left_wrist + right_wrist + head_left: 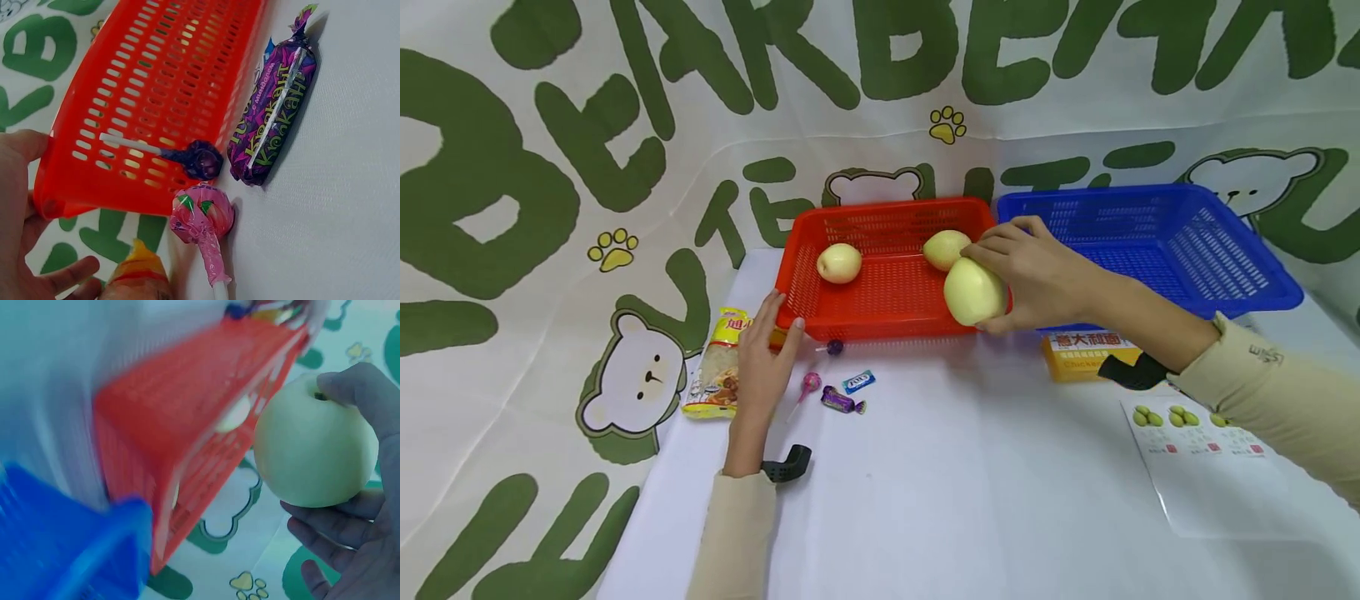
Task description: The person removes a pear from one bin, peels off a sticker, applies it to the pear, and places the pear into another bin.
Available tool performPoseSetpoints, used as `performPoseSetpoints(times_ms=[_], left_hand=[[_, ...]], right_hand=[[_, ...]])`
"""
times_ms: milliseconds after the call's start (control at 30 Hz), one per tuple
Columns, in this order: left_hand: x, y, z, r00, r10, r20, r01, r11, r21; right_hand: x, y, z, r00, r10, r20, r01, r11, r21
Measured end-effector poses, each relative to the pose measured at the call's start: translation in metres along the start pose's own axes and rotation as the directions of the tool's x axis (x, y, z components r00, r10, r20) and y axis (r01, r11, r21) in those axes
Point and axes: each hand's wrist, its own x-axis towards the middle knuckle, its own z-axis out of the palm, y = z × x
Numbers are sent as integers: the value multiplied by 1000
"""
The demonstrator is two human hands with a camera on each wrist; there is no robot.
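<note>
My right hand (1030, 271) holds a pale yellow pear (974, 292) over the right front rim of the red basket (880, 327). In the right wrist view, the thumb lies at the stem hollow of this pear (315, 447) and the fingers curve beneath it. Two more pears sit inside the basket: one pear (839, 263) at the left, another pear (945, 250) at the right, partly covered by the held one. At the basket's left front corner, my left hand (762, 358) touches the rim with extended fingers, holding nothing.
A blue basket (1247, 287) stands to the right, with a yellow box (1075, 358) before it. Near my left hand lie a yellow snack bag (715, 379), a pink lollipop (203, 215), a dark lollipop (201, 160) and wrapped candies (842, 401). A printed sheet (1210, 483) lies front right.
</note>
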Motion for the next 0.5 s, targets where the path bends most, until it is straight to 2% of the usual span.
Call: performPoseSetpoints(times_ms=[267,367,500], left_hand=[[2,0,-1,1000,29,-10,-29,1000,8],[2,2,1,999,36,-6,-36,999,1],[1,2,1,1000,14,-3,-14,1000,3]], right_hand=[[-45,-44,19,998,-29,-57,30,999,11],[-59,-56,29,999,-18,-47,19,999,34],[-72,-67,48,1000,-1,-20,2,998,68]])
